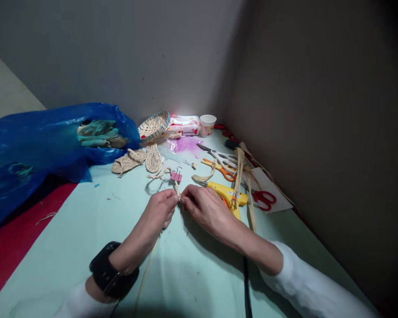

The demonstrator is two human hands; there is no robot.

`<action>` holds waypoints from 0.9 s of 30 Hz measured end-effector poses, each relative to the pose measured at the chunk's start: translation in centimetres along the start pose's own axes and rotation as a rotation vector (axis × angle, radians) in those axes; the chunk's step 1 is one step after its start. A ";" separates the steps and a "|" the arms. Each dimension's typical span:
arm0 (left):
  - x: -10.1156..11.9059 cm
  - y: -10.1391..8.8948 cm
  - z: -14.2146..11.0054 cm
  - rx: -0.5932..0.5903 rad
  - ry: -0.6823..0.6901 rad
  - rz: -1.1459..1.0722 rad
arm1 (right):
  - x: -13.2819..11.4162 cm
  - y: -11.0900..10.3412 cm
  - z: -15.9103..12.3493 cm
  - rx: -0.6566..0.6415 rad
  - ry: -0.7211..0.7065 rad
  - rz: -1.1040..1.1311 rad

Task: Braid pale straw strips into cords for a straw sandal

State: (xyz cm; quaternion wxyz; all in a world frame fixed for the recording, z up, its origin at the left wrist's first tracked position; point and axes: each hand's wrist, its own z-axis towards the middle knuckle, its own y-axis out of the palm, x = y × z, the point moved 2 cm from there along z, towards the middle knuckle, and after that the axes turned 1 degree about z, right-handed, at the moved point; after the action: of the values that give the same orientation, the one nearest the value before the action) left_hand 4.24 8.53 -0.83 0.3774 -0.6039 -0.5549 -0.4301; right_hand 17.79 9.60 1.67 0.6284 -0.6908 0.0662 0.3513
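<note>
Grey wall (135, 62) rises behind our work, and below it we have a pale green table covering (182, 274), with a red surface (26, 229) showing at its left edge. Over that left side sprawls a blue plastic bag (53, 128), its opening showing crumpled greenish material (101, 134).

Our right hand (205, 205) and left hand (159, 210) meet at the middle of the covering, fingertips nearly touching, both pinched on a thin braided cord (177, 187). We wear a wide black wristband (114, 269) on the left wrist.

Toward the wall we see a woven basket (154, 126), tilted, beside a red-and-white packet (189, 127). Just beyond our right hand, partly hidden by it, lies a yellow glue gun (222, 191). Red-handled scissors (265, 198) rest on a white sheet (281, 204); white-handled scissors (222, 157) lie farther back, near orange-handled scissors (226, 172). A paper cup (208, 126) stands upright next to the packet.

In front of the basket we have a folded braid bundle (128, 162) and, just beside it, a looped braid (153, 159). Smallest is a pink binder clip (176, 176), fastened on our cord just beyond the fingertips.
</note>
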 end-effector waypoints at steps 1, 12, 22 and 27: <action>-0.2 -0.1 0.1 0.016 0.020 0.043 | 0.0 -0.1 -0.1 -0.003 -0.008 -0.077; -0.2 -0.4 -0.5 0.112 0.076 0.129 | -1.4 -0.5 -2.0 0.092 -0.172 -0.373; 0.4 -0.9 -0.8 -0.024 -0.002 -0.126 | -1.6 -0.5 -2.1 0.060 -0.124 -0.122; 0.6 -0.9 -0.8 0.024 -0.009 -0.017 | 0.7 -4.3 -0.2 -0.122 -0.061 0.003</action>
State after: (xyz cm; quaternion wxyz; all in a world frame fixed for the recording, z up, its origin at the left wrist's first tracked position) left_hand 3.23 8.11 0.03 0.3785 -0.5968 -0.5668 -0.4236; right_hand 20.65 10.51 4.82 0.5862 -0.7168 0.0266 0.3767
